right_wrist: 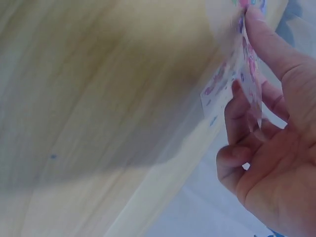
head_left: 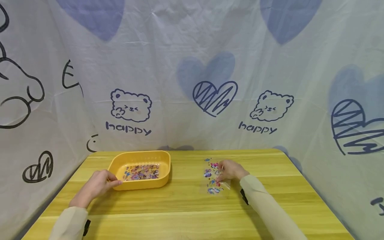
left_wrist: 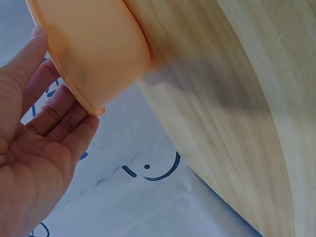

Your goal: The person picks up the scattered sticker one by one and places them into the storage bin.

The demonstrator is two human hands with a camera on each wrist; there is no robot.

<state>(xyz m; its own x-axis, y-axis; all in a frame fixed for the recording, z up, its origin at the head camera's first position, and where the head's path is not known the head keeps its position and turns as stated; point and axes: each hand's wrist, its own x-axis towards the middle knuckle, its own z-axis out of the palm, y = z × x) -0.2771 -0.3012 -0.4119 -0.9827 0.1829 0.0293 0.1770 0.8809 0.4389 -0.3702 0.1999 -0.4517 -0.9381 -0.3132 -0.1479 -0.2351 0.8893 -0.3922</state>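
Note:
On the left side of the table stands a yellow plastic basket (head_left: pixel 163 181) with several colourful printed stickers (head_left: pixel 141 171) lying inside. My left hand (head_left: pixel 100 185) grips its near left corner, thumb over the rim. The left wrist view shows the fingers (left_wrist: pixel 54 116) against the basket's rim (left_wrist: pixel 74 91). To the right, my right hand (head_left: pixel 231 170) pinches a clear sticker sheet (head_left: pixel 213 190) printed with small pink, blue and purple figures. In the right wrist view, part of the sheet (right_wrist: pixel 252 89) rises between thumb and fingers; whether the flatter part beneath is a second sheet, I cannot tell.
Both things stand on a yellow wood-grain table (head_left: pixel 186 216). A white cloth (head_left: pixel 168 60) with hearts, bears and lettering hangs behind it and along both sides. A tiny blue speck (right_wrist: pixel 53 156) shows on the tabletop in the right wrist view.

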